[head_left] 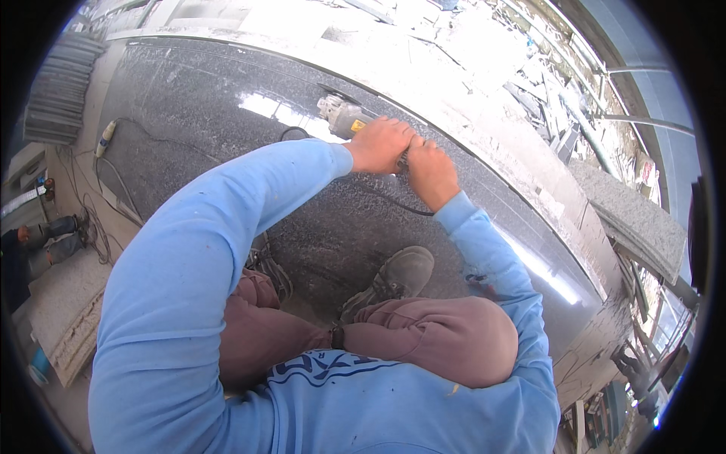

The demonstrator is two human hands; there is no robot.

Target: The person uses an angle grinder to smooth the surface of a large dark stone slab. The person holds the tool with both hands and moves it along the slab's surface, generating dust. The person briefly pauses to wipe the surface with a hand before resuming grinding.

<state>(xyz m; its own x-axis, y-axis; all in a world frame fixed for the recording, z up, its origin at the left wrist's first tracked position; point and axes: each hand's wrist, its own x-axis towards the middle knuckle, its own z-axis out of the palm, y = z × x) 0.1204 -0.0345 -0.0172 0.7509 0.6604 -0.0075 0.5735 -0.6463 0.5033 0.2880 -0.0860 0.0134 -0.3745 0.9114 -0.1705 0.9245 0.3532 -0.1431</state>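
My left hand [380,145] is closed around the grey body of an angle grinder [340,118]. My right hand [432,174] grips the tool's rear end, close beside the left. At the far end of the grinder, its dark disc [339,94] lies at or just above a dark, dusty stone slab [193,91]; I cannot tell whether it touches. A black cord [401,204] trails from near my right hand. Both my shoes rest on the slab, below the hands.
A cable connector [106,139] lies at the slab's left, with cords around it. Stacked slabs [57,91] stand at the far left. Another person's legs [57,244] show at the left rim. Broken stone pieces [544,98] are piled beyond the slab's far right edge.
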